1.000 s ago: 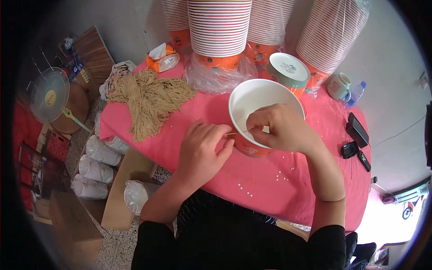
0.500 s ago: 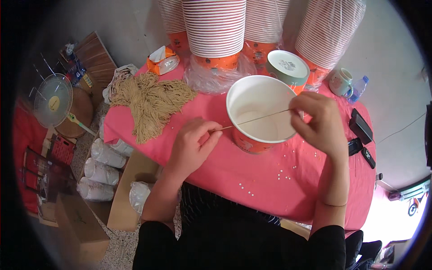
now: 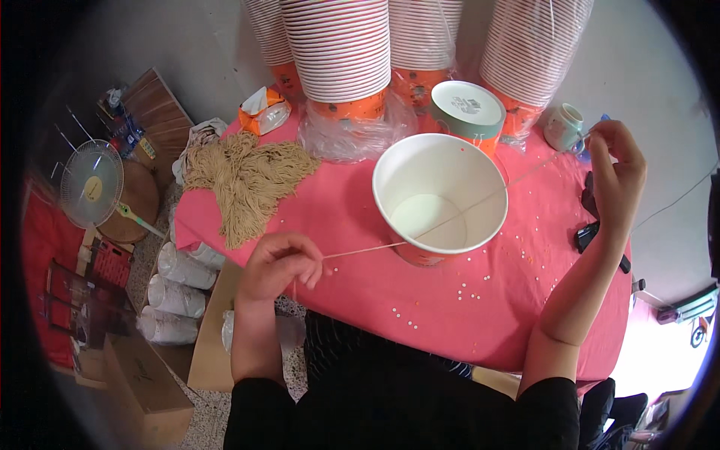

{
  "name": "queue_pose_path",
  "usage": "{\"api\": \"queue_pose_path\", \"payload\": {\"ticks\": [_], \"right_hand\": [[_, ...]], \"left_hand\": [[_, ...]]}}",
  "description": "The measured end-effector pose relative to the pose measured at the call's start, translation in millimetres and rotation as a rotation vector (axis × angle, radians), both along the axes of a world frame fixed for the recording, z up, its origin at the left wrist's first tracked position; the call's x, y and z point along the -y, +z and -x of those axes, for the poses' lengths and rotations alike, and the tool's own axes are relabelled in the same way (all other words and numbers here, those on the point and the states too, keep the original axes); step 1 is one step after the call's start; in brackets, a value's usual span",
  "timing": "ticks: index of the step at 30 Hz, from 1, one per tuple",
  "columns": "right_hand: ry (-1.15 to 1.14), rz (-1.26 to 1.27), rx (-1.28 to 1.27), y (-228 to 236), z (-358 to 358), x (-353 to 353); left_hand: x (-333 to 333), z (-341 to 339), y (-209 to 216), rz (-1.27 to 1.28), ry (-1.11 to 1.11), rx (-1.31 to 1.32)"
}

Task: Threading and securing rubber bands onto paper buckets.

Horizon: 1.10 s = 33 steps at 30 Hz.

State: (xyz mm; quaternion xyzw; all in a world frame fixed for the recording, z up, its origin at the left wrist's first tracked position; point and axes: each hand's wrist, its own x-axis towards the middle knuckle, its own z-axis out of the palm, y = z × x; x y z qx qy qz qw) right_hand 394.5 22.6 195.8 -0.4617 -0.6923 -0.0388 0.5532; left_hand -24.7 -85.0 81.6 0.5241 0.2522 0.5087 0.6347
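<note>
Drawn apart since the picture half a second ago, the right hand (image 3: 619, 161) has swung out toward the far right and the left hand (image 3: 281, 264) has come back toward the body, so that far more of the tan cord (image 3: 365, 250) shows between them. It runs as a slanting line across the open mouth of a white-lined paper bucket (image 3: 420, 172), passing over the near rim. Right thumb and fingers pinch the upper end near the pale mug (image 3: 562, 129); the left hand grips the other end in curled fingers (the exact hold there is partly hidden), left of the bucket. That bucket stands upright on the pink-covered surface (image 3: 352, 300), with small white discs (image 3: 407, 324) scattered in front of it and to its right. Just behind it is a green-and-orange tub (image 3: 459, 129) with a white top. Farther back, tall stacks of nested paper buckets (image 3: 337, 56) rise, with crumpled clear plastic (image 3: 356, 136) about the foot of one. Toward the back left lies a hank of tan cords (image 3: 251, 187), near an orange tissue pack (image 3: 264, 111).
</note>
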Motion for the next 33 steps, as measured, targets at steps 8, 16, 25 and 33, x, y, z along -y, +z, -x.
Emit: {"api": "queue_pose_path", "payload": {"ticks": [8,16,25,33], "right_hand": [[-0.261,0.071,0.116,1,-19,-7],[-0.56,0.253,0.517,-12,-20,-8],[0.264,0.218,0.43,-16,40,20],[0.677,0.61,0.674,-24,58,14]], "left_hand": [[10,-9,3,-0.111,-0.407,0.225],[17,-41,5,-0.056,-0.024,-0.017],[12,-54,11,-0.403,0.333,-0.439],[0,-76,27,-0.387,0.302,-0.241]]}}
